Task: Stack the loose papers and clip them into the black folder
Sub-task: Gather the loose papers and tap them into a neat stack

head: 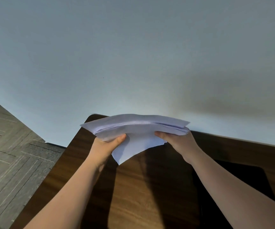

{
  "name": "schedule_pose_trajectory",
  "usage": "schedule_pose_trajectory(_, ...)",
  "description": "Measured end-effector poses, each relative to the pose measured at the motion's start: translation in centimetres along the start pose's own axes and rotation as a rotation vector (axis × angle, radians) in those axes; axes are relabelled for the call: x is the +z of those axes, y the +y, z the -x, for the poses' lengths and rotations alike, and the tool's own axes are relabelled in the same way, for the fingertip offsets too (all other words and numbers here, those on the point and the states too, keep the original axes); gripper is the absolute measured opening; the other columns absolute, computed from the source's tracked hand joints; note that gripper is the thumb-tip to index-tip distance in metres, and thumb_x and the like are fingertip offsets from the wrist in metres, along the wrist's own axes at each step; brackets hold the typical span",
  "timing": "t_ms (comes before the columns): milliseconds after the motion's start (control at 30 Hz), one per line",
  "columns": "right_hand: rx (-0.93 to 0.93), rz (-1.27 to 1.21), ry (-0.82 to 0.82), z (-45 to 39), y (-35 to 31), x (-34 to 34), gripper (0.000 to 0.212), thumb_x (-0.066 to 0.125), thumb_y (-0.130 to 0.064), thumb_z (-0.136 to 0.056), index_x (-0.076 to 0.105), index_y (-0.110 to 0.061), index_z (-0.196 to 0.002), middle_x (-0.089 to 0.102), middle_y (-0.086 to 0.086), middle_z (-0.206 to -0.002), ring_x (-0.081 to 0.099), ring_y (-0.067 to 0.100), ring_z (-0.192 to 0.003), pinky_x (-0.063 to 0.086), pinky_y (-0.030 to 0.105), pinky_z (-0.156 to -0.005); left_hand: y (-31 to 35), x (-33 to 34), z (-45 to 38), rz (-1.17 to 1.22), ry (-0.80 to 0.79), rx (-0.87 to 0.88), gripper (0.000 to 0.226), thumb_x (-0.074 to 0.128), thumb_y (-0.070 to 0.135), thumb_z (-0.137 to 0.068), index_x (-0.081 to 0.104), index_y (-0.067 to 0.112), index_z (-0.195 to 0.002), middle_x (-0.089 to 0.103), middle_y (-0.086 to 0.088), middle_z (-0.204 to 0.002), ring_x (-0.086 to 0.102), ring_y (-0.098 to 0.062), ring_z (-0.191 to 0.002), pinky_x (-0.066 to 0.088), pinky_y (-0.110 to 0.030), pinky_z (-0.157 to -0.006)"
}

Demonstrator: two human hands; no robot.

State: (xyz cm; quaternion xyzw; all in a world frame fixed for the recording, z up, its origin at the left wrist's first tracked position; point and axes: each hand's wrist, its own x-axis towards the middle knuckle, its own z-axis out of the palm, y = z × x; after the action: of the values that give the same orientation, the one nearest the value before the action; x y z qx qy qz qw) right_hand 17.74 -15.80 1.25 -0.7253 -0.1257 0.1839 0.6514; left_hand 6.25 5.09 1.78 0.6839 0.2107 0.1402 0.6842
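The black folder [242,180] lies on the wooden surface [133,195] near its right edge, contents indiscernible. Both hands, left [107,146] and right [178,142], grip the paper stack [133,128] above the surface's far edge.

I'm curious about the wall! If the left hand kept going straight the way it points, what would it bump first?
Probably the pale wall behind the table. The left hand grips the paper stack and points forward; nothing else shows ahead, though depth is unclear.

Two bare forearms, no sleeves in view. Left hand [108,144] and right hand [178,140] without gloves, rings, watch or bands. Thumbnails short, unpainted. Fingers mostly hidden from the camera.
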Motion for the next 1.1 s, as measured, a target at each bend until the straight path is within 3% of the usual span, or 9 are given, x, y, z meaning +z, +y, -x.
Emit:
schedule_pose_trajectory(67,-0.022,-0.045,0.025,-0.2,-0.3,-0.1,0.039,0.083,-0.02,-0.068,0.068,-0.025,-0.103,0.072,-0.005,-0.101,0.067,0.012,-0.096,0.053,0.025,-0.082,1.2,0.3,0.2,0.043,0.043,0.045,0.018,0.068,0.014,-0.083,0.064,0.022,-0.099,0.076,0.021,-0.078,0.07,0.007,-0.079,0.052,-0.008,-0.063)
schedule_pose_trajectory(100,-0.026,-0.055,0.033,-0.2,-0.4,-0.2,0.038,0.083,-0.019,-0.067,0.068,-0.028,-0.1,0.072,-0.006,-0.1,0.067,0.012,-0.095,0.053,0.025,-0.082,1.9,0.5,0.3,0.058,0.075,0.083,0.02,0.069,0.027,-0.083,0.064,0.018,-0.1,0.075,0.018,-0.076,0.07,0.003,-0.078,0.054,-0.013,-0.062)
schedule_pose_trajectory(167,-0.033,-0.044,0.024,-0.2,-0.7,-0.2,0.035,0.083,-0.019,-0.067,0.065,-0.035,-0.092,0.071,-0.01,-0.096,0.066,0.009,-0.093,0.053,0.023,-0.081,3.5,1.0,0.6,0.097,0.171,0.178,0.083,0.069,0.069,-0.062,0.06,0.007,-0.116,0.071,0.009,-0.084,0.071,-0.013,-0.084,0.059,-0.031,-0.07)
schedule_pose_trajectory(233,-0.025,-0.035,0.02,-0.3,-0.8,-0.1,0.035,0.083,-0.019,-0.068,0.064,-0.035,-0.093,0.071,-0.01,-0.097,0.065,0.009,-0.093,0.052,0.022,-0.078,5.2,1.5,0.7,0.148,0.268,0.254,0.105,0.061,0.086,-0.047,0.054,0.016,-0.126,0.069,0.004,-0.093,0.069,-0.012,-0.088,0.056,-0.027,-0.078)
schedule_pose_trajectory(367,0.013,-0.082,0.059,-0.5,-0.8,0.2,0.04,0.083,-0.017,-0.068,0.068,-0.021,-0.104,0.072,-0.001,-0.102,0.066,0.017,-0.098,0.055,0.032,-0.086,7.6,3.1,0.8,0.158,0.434,0.337,0.076,0.049,0.081,-0.064,0.055,0.025,-0.115,0.071,0.003,-0.094,0.064,-0.013,-0.099,0.047,-0.033,-0.091)
schedule_pose_trajectory(567,0.029,-0.098,0.021,-0.8,-1.1,0.1,0.036,0.083,-0.014,-0.067,0.069,-0.024,-0.098,0.073,0.0,-0.101,0.067,0.018,-0.098,0.055,0.033,-0.087,8.0,3.1,0.0,0.217,0.541,0.318,0.006,0.059,0.023,-0.085,0.055,0.022,-0.089,0.066,-0.004,-0.08,0.064,0.0,-0.066,0.046,-0.013,-0.063)
schedule_pose_trajectory(733,0.025,-0.117,-0.006,-0.9,-1.2,0.1,0.035,0.084,-0.011,-0.065,0.07,-0.028,-0.093,0.075,-0.005,-0.096,0.07,0.013,-0.094,0.055,0.032,-0.087,7.5,2.7,-0.7,0.187,0.607,0.298,0.018,0.071,0.035,-0.08,0.056,0.025,-0.078,0.063,0.003,-0.067,0.063,-0.004,-0.065,0.046,-0.014,-0.068)
schedule_pose_trajectory(967,0.031,-0.106,-0.024,-1.0,-1.7,0.1,0.033,0.085,-0.015,-0.064,0.072,-0.027,-0.092,0.076,-0.001,-0.096,0.07,0.019,-0.096,0.055,0.043,-0.093,6.4,2.4,-0.9,0.153,0.546,0.242,0.012,0.069,0.023,-0.085,0.06,0.017,-0.079,0.063,-0.013,-0.076,0.07,-0.006,-0.068,0.051,-0.026,-0.077)
schedule_pose_trajectory(1100,0.037,-0.088,-0.024,-1.0,-1.8,0.4,0.033,0.086,-0.017,-0.063,0.071,-0.03,-0.09,0.076,-0.007,-0.094,0.07,0.015,-0.095,0.055,0.038,-0.092,5.9,2.2,-1.3,0.11,0.509,0.166,0.035,0.059,0.059,-0.077,0.066,0.025,-0.075,0.069,-0.003,-0.076,0.063,-0.013,-0.072,0.045,-0.03,-0.075)
